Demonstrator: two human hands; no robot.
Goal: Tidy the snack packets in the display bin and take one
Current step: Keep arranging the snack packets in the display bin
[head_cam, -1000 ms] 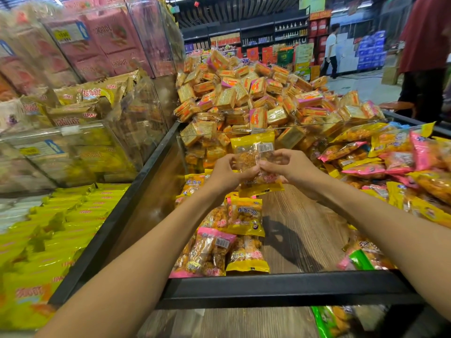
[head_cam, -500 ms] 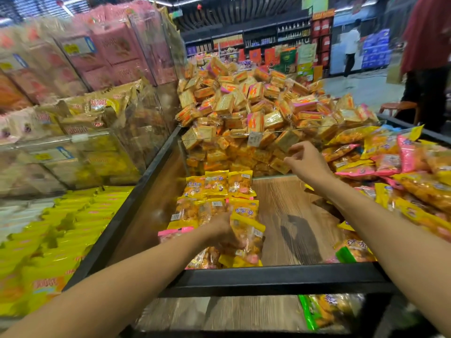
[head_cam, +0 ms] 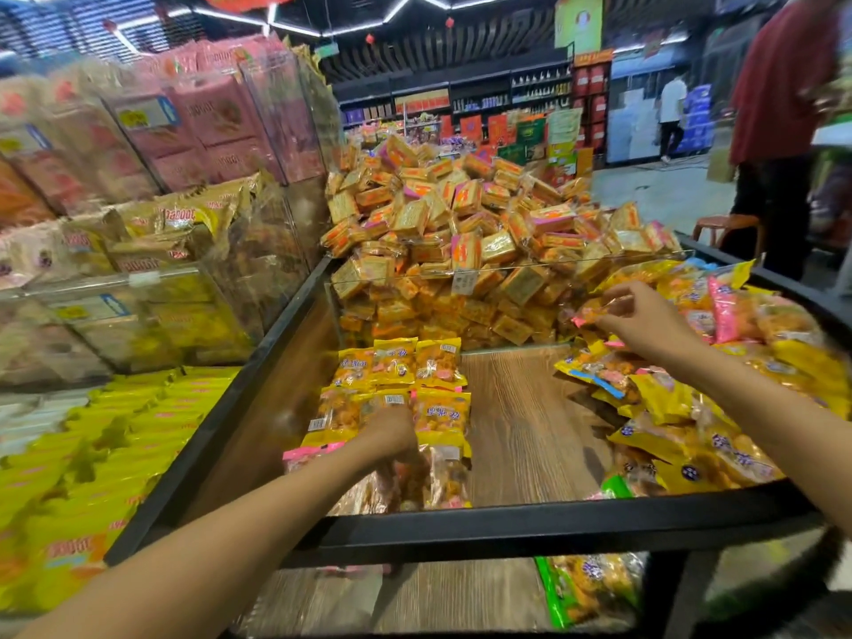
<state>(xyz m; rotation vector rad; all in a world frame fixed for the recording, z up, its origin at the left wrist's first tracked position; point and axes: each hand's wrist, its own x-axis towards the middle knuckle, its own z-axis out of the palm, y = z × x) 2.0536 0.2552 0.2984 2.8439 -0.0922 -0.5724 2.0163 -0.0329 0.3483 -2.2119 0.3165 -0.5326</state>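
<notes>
- Nearest, along the bin's (head_cam: 507, 530) front rail, the left hand (head_cam: 392, 435) is pressing down on the neat rows of packets (head_cam: 396, 389); whether it is gripping one I cannot tell. A careless drag could be skewing those rows.
- Farther, toward the right edge, the right hand (head_cam: 645, 320) is pinching a pink-edged packet (head_cam: 594, 311) from the loose heap (head_cam: 719, 398).
- Pulling it might be sending neighbours sliding onto the bare wood.

I see yellow packets (head_cam: 397, 385) with clear windows and pink marks lined up on my bin's brown wood-grain floor (head_cam: 521, 426), inside a black frame (head_cam: 507, 530). My right hand (head_cam: 645, 322) holds a pink-edged packet (head_cam: 592, 311); the heap behind (head_cam: 461, 223) is orange-gold.
</notes>
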